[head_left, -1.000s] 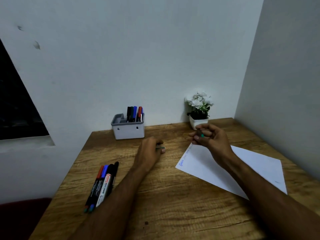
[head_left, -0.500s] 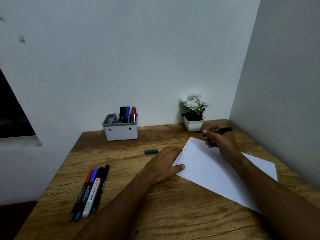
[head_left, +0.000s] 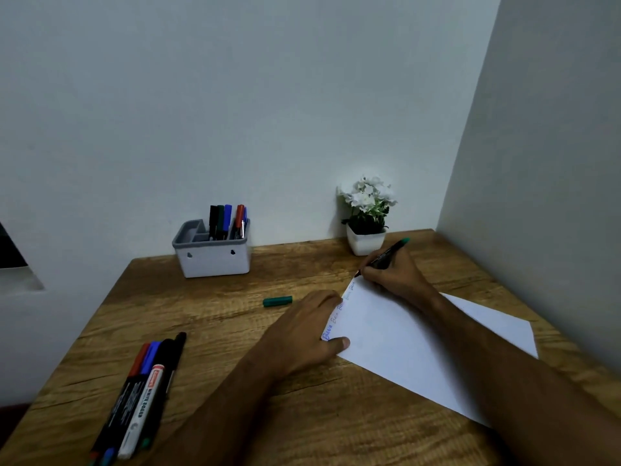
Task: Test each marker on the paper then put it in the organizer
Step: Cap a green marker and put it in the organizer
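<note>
My right hand [head_left: 393, 277] grips an uncapped green marker [head_left: 386, 254] in a writing hold, its tip down at the far corner of the white paper [head_left: 403, 338]. Blue test scribbles run along the paper's left edge. My left hand [head_left: 309, 334] lies flat on that edge, thumb pressing the sheet down. The marker's green cap [head_left: 277, 301] lies loose on the wooden desk [head_left: 218, 314], just left of my left hand. A white and grey organizer [head_left: 215, 255] by the wall holds several markers upright. Several more markers [head_left: 144, 388] lie in a bundle at the front left.
A small white pot of white flowers [head_left: 366, 216] stands against the back wall, just behind my right hand. A wall closes in the desk on the right. The desk's left edge runs diagonally beside the bundle of markers.
My left hand left the green cap on the desk and came to rest on the paper's left edge. My right hand turned the marker into a writing hold and lowered its tip to the paper's corner.
</note>
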### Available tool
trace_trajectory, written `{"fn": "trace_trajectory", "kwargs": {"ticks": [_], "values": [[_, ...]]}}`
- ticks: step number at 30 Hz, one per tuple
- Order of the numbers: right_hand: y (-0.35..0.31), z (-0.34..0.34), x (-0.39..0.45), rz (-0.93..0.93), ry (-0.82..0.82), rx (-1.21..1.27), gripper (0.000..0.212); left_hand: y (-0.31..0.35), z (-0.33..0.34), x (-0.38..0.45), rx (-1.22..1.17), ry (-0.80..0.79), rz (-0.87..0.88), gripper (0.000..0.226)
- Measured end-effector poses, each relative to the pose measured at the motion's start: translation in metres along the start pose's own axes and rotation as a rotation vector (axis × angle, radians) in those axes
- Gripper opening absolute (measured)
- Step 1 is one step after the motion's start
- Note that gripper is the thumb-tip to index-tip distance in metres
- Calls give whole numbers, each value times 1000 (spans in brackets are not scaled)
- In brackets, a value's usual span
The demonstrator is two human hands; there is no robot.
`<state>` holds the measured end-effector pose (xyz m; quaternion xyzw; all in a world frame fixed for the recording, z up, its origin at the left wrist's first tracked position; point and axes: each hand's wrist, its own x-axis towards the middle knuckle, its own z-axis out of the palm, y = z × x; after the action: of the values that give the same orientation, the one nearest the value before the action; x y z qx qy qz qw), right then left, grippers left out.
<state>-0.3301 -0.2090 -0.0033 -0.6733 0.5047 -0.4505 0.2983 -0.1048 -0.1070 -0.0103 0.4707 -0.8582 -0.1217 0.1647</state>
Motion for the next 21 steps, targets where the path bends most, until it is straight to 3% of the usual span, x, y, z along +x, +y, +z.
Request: {"fn": "trace_trajectory", "kwargs": {"ticks": [21], "values": [[9,4,3,-70,8,-105,8,3,-4,1,-9,-33,-7,74]]}}
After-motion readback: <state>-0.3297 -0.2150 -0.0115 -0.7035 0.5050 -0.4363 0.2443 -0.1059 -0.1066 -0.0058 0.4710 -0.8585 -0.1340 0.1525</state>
